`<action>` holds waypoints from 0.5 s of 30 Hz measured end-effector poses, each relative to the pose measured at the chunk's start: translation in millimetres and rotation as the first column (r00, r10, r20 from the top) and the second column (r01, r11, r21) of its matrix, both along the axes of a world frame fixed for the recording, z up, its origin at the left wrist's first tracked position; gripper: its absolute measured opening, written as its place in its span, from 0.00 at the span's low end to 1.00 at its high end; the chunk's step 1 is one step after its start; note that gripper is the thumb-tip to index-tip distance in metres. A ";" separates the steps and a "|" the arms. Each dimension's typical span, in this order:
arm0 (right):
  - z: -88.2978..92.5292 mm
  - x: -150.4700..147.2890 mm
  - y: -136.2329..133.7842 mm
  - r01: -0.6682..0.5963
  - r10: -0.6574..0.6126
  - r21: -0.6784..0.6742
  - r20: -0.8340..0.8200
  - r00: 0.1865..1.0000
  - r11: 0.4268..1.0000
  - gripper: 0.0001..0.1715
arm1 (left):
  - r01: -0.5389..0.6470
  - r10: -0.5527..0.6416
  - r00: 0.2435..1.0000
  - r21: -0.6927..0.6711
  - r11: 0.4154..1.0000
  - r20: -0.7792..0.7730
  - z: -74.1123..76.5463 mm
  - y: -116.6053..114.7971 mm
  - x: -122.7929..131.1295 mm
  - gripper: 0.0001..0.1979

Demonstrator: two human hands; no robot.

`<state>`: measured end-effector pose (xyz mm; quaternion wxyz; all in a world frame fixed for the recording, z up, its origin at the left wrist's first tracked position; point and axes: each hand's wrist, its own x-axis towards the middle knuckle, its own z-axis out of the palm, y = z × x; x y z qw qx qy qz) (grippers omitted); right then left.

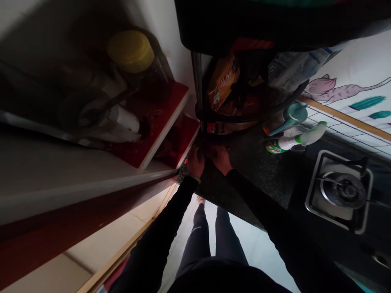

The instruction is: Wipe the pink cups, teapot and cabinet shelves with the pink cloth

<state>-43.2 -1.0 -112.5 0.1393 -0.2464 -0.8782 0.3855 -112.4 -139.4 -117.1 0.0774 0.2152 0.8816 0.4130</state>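
Note:
My left hand [196, 162] is at the counter corner with its fingers curled, next to the lower red shelf. Close on its right is my right hand [221, 158], its fingers bent inward toward the left hand. Both seem closed around something dark between them, which deep shadow keeps me from making out. They rest at or just above the dark speckled countertop [269, 179], below a black rack [226, 118] that holds an orange packet [224, 83].
Red shelves [165, 122] at left carry a yellow-lidded jar [131, 51] and white items. To the right are a spray bottle [295, 140], a teal funnel-like item [295, 114] and a gas stove [343, 189]. A dark overhang [259, 24] juts out above.

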 end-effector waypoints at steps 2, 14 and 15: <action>2.1 -2.4 -0.8 0.030 -0.031 -0.033 -0.011 0.999 0.999 0.22 | 0.010 -0.010 1.000 0.003 1.000 -0.005 0.9 -0.8 -1.2 0.21; 2.1 -46.9 -19.3 0.011 -0.012 -0.052 -0.018 1.000 0.999 0.18 | -0.018 0.021 0.999 0.124 0.992 -0.026 6.4 -21.8 3.9 0.20; 3.0 -51.3 -22.5 0.013 -0.014 -0.033 -0.012 1.000 0.999 0.17 | -0.018 0.021 1.000 0.136 0.991 -0.020 7.0 -23.6 4.8 0.20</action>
